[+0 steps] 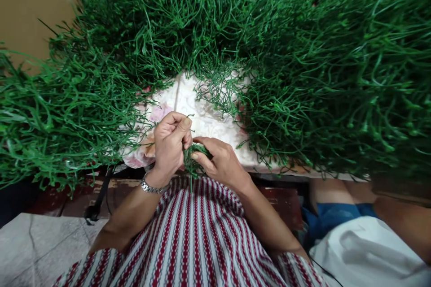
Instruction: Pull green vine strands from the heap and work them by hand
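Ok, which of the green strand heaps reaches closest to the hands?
The right heap: its fringe trails over the floral cloth almost to the right hand. The left heap stops farther from the left hand.

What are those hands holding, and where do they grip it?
A small bunch of green strands. The right hand clasps its top; the left hand pinches strands at its upper left.

Both hands, left hand (170, 141) and right hand (220, 161), pinch a green sprig (194, 161) amid green strand heaps (303, 67).
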A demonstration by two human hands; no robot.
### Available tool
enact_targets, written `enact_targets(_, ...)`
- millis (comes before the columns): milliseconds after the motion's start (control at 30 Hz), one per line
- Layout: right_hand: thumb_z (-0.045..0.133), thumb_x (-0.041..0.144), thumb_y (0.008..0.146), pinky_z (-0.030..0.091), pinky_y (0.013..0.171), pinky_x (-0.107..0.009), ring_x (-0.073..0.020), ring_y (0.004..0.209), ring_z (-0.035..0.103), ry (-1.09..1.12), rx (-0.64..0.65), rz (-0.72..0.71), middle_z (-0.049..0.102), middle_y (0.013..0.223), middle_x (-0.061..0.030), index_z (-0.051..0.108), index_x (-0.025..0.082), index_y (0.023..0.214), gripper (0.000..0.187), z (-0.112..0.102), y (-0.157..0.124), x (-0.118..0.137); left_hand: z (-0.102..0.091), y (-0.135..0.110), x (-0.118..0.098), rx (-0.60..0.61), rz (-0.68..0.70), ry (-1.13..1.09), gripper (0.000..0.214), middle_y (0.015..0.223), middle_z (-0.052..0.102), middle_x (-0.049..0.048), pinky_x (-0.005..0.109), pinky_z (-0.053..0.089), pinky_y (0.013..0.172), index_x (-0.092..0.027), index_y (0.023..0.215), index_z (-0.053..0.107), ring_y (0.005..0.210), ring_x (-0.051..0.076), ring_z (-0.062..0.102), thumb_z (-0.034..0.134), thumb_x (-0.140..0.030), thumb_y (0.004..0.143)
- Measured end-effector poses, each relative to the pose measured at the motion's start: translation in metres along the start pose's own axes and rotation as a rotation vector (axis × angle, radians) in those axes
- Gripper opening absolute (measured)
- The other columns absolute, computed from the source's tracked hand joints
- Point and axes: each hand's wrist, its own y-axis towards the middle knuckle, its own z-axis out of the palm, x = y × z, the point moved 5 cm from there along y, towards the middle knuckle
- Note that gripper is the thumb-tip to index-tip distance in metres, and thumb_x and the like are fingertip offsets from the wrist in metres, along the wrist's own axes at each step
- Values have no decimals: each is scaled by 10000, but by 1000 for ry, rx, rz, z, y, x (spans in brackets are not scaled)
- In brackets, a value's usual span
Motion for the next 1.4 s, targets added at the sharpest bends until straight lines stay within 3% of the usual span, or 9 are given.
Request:
enact_targets(133, 535, 398, 848, 430, 656, -220, -123, 710, 569, 141, -149, 77, 621, 843, -36, 534, 149, 1081, 341, -6, -8, -6, -2, 0, 0, -36, 58, 6, 191, 425, 418, -89, 170, 294, 348, -183, 666, 506, 330, 43, 372, 658, -273, 740)
enact_targets(400, 606, 433, 793, 429, 699, -229, -137, 792, 601, 144, 46, 30, 647, 948, -52, 530, 159, 1112, 427, 10, -6, -7, 4, 4, 0, 71, -7, 47, 188, 399, 403, -91, 167, 244, 341, -174, 662, 532, 310, 24, 300, 694, -257, 708)
enact_targets(567, 608, 344, 801, 433, 729, -217, -123, 816, 595, 228, -17, 15, 642, 960, -46, 535, 153, 1088, 353, 5, -7, -12, 9, 3, -1, 167, -69, 15, 186, 388, 389, -92, 169, 240, 335, -177, 654, 522, 306, 32, 294, 685, -243, 715)
enact_targets(733, 597, 345, 790, 427, 610, -217, -103, 640, 516, 186, -55, 33, 583, 796, -12, 450, 122, 1214, 501, 9, -10, -18, 13, -2, -5, 169, 44, -12, 156, 412, 397, -86, 174, 269, 359, -180, 670, 524, 332, 43, 335, 654, -217, 748)
enact_targets(800, 593, 336, 797, 448, 634, -226, -113, 675, 546, 210, -74, 8, 604, 846, -32, 415, 119, 1263, 544, 11, -10, -18, 13, -4, -8, 136, 147, -19, 140, 425, 405, -78, 179, 303, 390, -179, 676, 533, 366, 52, 372, 641, -211, 759)
enact_targets(933, 579, 256, 822, 468, 800, -243, -142, 908, 605, 269, -130, -99, 631, 1046, -80, 515, 148, 1162, 362, 11, -10, -10, 14, -3, -10, 94, 277, 31, 130, 496, 453, -52, 175, 308, 434, -165, 679, 561, 433, 51, 413, 640, -223, 763)
enact_targets(1133, 611, 280, 812, 478, 692, -238, -133, 738, 609, 138, -253, -48, 658, 818, -47, 593, 160, 950, 183, -2, -12, -9, 3, -7, -12, 59, 262, 183, 164, 771, 560, 4, 205, 409, 649, -182, 883, 606, 693, 101, 518, 645, -265, 746)
enact_targets(1267, 599, 272, 816, 465, 672, -249, -141, 716, 591, 28, -259, -86, 645, 774, -49, 589, 155, 904, 147, -6, -13, -5, -6, -23, -6, 240, 81, 460, 190, 780, 551, 7, 224, 392, 684, -171, 904, 604, 737, 130, 505, 643, -231, 728)
enact_targets(1400, 591, 258, 818, 446, 661, -246, -142, 718, 577, 30, -220, -112, 627, 768, -49, 584, 147, 879, 126, -6, -12, -2, -13, -33, -4, 318, 63, 526, 48, 740, 514, -5, 223, 378, 668, -162, 755, 562, 717, 125, 485, 595, -142, 727)
